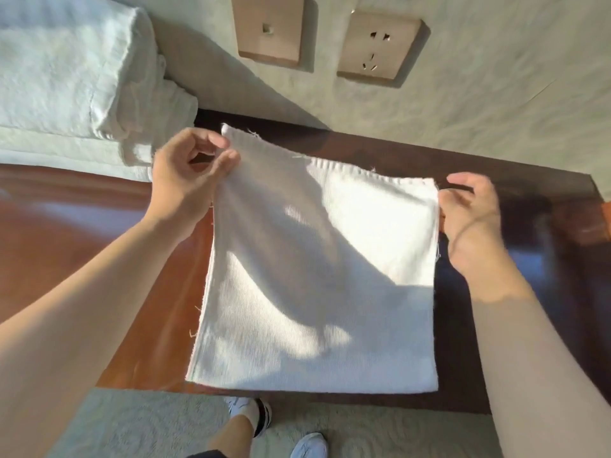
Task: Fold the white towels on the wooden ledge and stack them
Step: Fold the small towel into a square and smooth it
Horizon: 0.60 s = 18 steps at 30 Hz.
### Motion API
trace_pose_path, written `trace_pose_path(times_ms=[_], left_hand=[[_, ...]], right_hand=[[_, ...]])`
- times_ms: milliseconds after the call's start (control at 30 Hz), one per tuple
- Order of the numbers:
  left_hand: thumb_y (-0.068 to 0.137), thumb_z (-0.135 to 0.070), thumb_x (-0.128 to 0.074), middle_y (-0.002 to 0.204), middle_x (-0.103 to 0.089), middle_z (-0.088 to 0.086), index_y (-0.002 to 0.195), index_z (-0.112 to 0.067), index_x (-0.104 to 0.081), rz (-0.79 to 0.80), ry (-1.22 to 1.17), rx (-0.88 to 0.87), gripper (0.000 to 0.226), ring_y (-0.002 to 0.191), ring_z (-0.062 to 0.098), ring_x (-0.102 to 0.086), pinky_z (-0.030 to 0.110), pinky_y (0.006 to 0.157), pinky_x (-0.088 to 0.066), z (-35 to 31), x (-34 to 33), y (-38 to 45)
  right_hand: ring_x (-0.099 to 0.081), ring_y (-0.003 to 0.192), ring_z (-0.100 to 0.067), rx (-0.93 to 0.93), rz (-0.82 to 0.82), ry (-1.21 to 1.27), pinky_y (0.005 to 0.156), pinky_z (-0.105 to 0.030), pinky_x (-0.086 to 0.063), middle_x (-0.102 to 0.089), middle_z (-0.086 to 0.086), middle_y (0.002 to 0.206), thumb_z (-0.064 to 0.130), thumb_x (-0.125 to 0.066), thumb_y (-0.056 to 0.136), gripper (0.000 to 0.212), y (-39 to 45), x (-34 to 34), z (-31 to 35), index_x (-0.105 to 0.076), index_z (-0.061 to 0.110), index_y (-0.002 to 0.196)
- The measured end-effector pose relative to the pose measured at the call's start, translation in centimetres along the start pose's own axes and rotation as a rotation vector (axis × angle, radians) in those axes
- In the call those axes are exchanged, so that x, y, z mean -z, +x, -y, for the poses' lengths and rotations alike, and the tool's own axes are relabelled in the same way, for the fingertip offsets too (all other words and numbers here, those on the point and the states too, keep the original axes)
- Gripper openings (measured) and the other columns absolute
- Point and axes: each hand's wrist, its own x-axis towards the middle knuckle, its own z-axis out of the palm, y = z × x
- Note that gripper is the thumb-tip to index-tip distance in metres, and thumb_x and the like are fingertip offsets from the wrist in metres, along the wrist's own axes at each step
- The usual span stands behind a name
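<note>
On wooden ledge, pinched white towel

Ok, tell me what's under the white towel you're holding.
The wooden ledge shows round the white towel, dark at its right and far edges and reddish at its left. Layered edges along the towel's left side suggest more cloth beneath; the covered surface is hidden.

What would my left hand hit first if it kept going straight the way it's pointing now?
The left hand, pinching the white towel's far left corner, points up and away toward the wall. Past the dark wooden ledge, the wall below the switch plate probably comes first, though depth is unclear.
</note>
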Motion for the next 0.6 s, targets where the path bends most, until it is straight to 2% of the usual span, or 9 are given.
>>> trace_pose_path(times_ms=[67,133,200,300,367,433,500,533,600], left_hand=[[0.09,-0.014,-0.073,0.088,-0.064,-0.016,0.087,-0.033,-0.062,-0.04,-0.007,0.003,0.022,0.078,-0.009,-0.059,0.011,0.074,-0.045,0.0,-0.6,1.2],[0.09,-0.021,-0.072,0.087,-0.065,-0.018,0.087,-0.035,-0.064,-0.061,0.086,0.058,0.016,0.081,-0.007,-0.06,0.014,0.074,-0.046,1.5,-1.1,2.1],[0.091,-0.029,-0.07,0.092,-0.067,-0.016,0.097,-0.03,-0.069,-0.04,0.222,0.152,0.006,0.087,0.002,-0.063,0.016,0.077,-0.046,3.4,-1.5,2.2],[0.093,-0.033,-0.069,0.109,-0.069,-0.005,0.117,-0.02,-0.069,-0.012,0.366,0.212,0.028,0.089,0.01,-0.062,0.014,0.077,-0.041,5.5,-1.6,1.6],[0.093,-0.033,-0.068,0.121,-0.064,0.003,0.124,-0.017,-0.065,-0.007,0.463,0.131,0.035,0.098,0.016,-0.061,0.014,0.085,-0.038,5.5,-1.6,0.7],[0.097,-0.033,-0.061,0.134,-0.057,0.01,0.128,-0.013,-0.061,-0.029,0.581,-0.031,0.036,0.12,0.025,-0.054,0.024,0.101,-0.035,5.0,-2.0,-1.3],[0.102,-0.036,-0.05,0.148,-0.05,0.009,0.137,-0.016,-0.055,0.078,0.64,-0.122,0.04,0.138,0.028,-0.044,0.037,0.113,-0.03,3.6,-3.5,-4.8],[0.104,-0.039,-0.044,0.156,-0.042,0.007,0.144,-0.018,-0.049,0.185,0.656,-0.139,0.046,0.146,0.027,-0.036,0.041,0.117,-0.027,2.8,-4.6,-7.0],[0.104,-0.047,-0.035,0.166,-0.024,0.005,0.156,-0.024,-0.033,0.376,0.728,-0.183,0.057,0.154,0.027,-0.018,0.048,0.122,-0.019,2.5,-6.2,-11.3]], right_hand=[[-0.054,0.072,-0.009,0.023,-0.044,-0.004,0.07,-0.027,-0.045,-0.06,0.0,0.09,0.007,-0.052,0.088,0.029,1.1,-0.4,0.9,-0.054,0.035,0.096],[-0.053,0.072,-0.01,0.009,-0.063,-0.027,0.072,-0.03,-0.045,-0.061,-0.005,0.095,0.014,-0.051,0.084,0.024,1.8,-1.5,0.9,-0.054,0.035,0.096],[-0.055,0.077,-0.01,-0.024,-0.028,-0.079,0.074,-0.027,-0.046,-0.063,-0.01,0.103,0.012,-0.053,0.088,0.025,2.0,-2.9,-0.3,-0.058,0.028,0.106],[-0.058,0.092,-0.013,-0.05,-0.008,-0.193,0.084,-0.024,-0.047,-0.064,-0.01,0.116,0.013,-0.056,0.095,0.029,1.7,-4.2,-1.9,-0.059,0.015,0.124],[-0.059,0.099,-0.016,-0.016,0.01,-0.273,0.091,-0.026,-0.044,-0.06,-0.01,0.128,0.017,-0.058,0.096,0.033,0.6,-4.3,-1.4,-0.056,0.013,0.129],[-0.057,0.116,-0.022,0.142,0.0,-0.449,0.1,-0.03,-0.04,-0.054,-0.01,0.136,0.018,-0.056,0.098,0.035,-1.9,-4.2,-0.8,-0.054,0.012,0.132],[-0.049,0.132,-0.028,0.387,0.021,-0.568,0.11,-0.038,-0.035,-0.053,-0.011,0.141,0.019,-0.052,0.097,0.038,-6.1,-4.8,-0.5,-0.054,0.01,0.134],[-0.043,0.139,-0.03,0.476,0.086,-0.648,0.115,-0.043,-0.031,-0.049,-0.01,0.147,0.023,-0.049,0.098,0.043,-8.3,-5.4,-0.9,-0.053,0.012,0.139],[-0.024,0.152,-0.031,0.537,0.274,-0.858,0.123,-0.052,-0.019,-0.031,-0.007,0.164,0.038,-0.038,0.102,0.053,-11.9,-6.3,-2.6,-0.04,0.022,0.153]])
